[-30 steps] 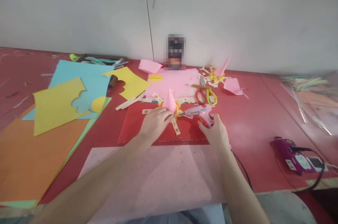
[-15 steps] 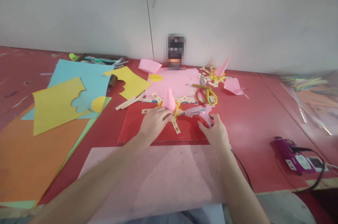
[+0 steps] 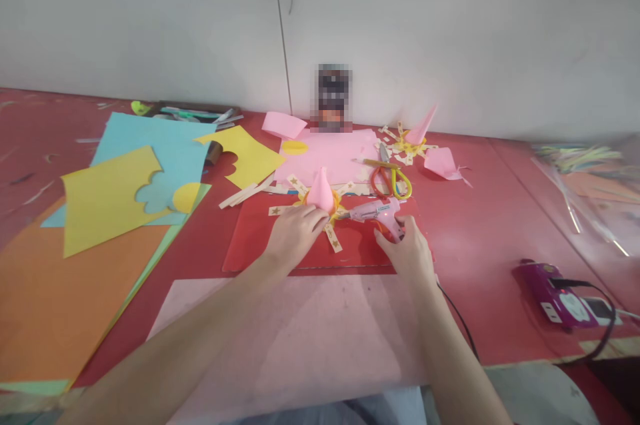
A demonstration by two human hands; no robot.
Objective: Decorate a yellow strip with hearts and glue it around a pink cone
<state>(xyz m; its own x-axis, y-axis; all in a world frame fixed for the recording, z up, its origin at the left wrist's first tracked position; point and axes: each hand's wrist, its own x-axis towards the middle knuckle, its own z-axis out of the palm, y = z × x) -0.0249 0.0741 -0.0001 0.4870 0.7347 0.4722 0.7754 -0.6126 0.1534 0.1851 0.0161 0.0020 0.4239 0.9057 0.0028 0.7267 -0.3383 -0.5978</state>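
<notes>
A small pink paper cone (image 3: 320,191) stands on a yellow paper flower with star-printed strips, on a red sheet (image 3: 255,238). My left hand (image 3: 293,235) is closed on the base of the cone and holds it upright. My right hand (image 3: 407,251) grips a pink glue gun (image 3: 375,211) that lies level, its nozzle pointing left at the foot of the cone. A black cord runs from my right wrist toward the table's front edge.
Blue, yellow and orange paper sheets (image 3: 115,191) lie at the left. Scissors (image 3: 387,175), a second pink cone (image 3: 419,128) and pink scraps lie behind. A purple device (image 3: 553,291) with a cable sits at the right. A pale pink sheet (image 3: 300,338) lies near me.
The pink cone has tilted slightly and its tip looks rounder. Both hands stay almost where they were.
</notes>
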